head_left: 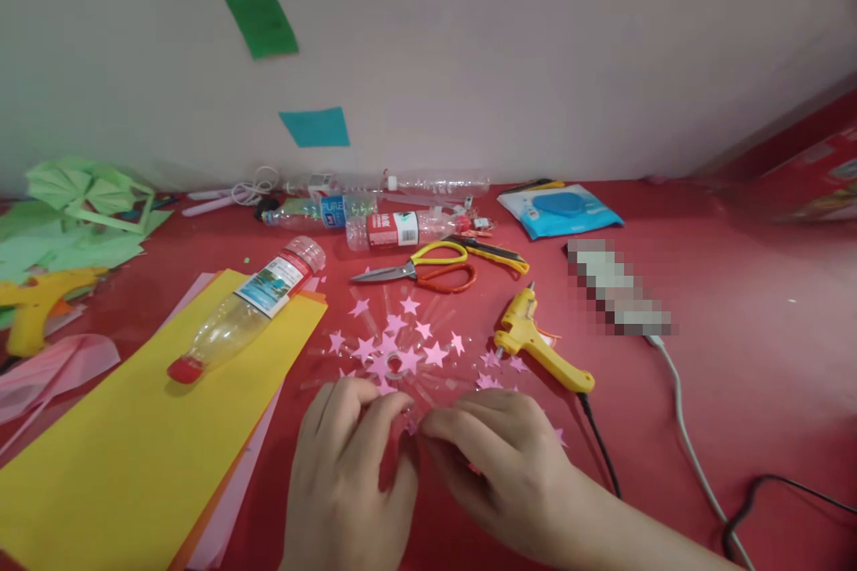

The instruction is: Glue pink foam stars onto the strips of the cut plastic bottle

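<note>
My left hand (354,473) and my right hand (502,468) meet low in the middle of the view, fingers curled and fingertips almost touching. A small pink paper star (411,426) shows at the tips of my left thumb and forefinger. My right fingers are pressed together close beside it; what they hold is hidden. Just beyond the hands lies a burst of clear plastic strips around a small ring (394,363), with pink stars (390,344) on it. More loose pink stars (488,382) lie right of it, by a yellow hot glue gun (536,341).
Scissors (415,270) and a utility knife (495,254) lie behind the stars. Plastic bottles (402,230) and a wipes pack (561,210) line the wall. A bottle (251,308) rests on yellow paper (134,437). A blurred-out object (619,287) and cables are right; green paper (73,232) is left.
</note>
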{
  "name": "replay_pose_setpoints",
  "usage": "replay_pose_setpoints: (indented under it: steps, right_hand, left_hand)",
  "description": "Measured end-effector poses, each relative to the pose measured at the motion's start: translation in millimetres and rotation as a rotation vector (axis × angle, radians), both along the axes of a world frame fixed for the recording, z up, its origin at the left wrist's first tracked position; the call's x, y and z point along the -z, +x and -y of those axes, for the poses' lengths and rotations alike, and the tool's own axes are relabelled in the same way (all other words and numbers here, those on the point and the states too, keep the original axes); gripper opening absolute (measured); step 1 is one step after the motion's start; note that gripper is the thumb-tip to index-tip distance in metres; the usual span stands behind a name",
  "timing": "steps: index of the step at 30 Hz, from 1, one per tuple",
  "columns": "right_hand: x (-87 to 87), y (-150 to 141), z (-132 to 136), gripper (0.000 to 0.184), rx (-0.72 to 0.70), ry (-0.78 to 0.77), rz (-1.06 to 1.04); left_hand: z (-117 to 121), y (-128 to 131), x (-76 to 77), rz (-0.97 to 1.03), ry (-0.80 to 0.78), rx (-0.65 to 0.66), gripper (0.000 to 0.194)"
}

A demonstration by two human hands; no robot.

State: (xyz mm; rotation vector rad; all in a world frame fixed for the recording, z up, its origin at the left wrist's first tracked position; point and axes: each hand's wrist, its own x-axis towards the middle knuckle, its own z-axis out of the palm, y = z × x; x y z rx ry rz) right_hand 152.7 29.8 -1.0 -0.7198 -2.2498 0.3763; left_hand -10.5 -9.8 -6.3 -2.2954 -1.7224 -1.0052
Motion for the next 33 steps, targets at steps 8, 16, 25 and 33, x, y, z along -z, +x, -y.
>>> replay_pose_setpoints:
  steps: [8, 16, 25, 33]
  right_hand:
    - [-2.7, -0.7, -1.8, 0.014, -0.001, -0.083, -0.036]
    - [-0.5, -3.1, 0.3, 0.009, 0.061, -0.208, -0.102]
    - [-0.5, -5.5, -1.0, 0.01, 0.085, -0.24, -0.105]
    - [3.6, -8.4, 1.2, 0.01, 0.115, -0.234, -0.111]
  left_hand:
    - [2.5, 2.5, -5.7, 0.065, -0.001, 0.035, 0.021]
    - [0.4, 3.0, -8.1, 0.138, -0.019, 0.05, 0.019]
    - [1.5, 5.6, -10.0, 0.288, -0.149, 0.008, 0.013]
    - [-0.1, 4.3, -9.8, 0.29, -0.204, 0.014, 0.015]
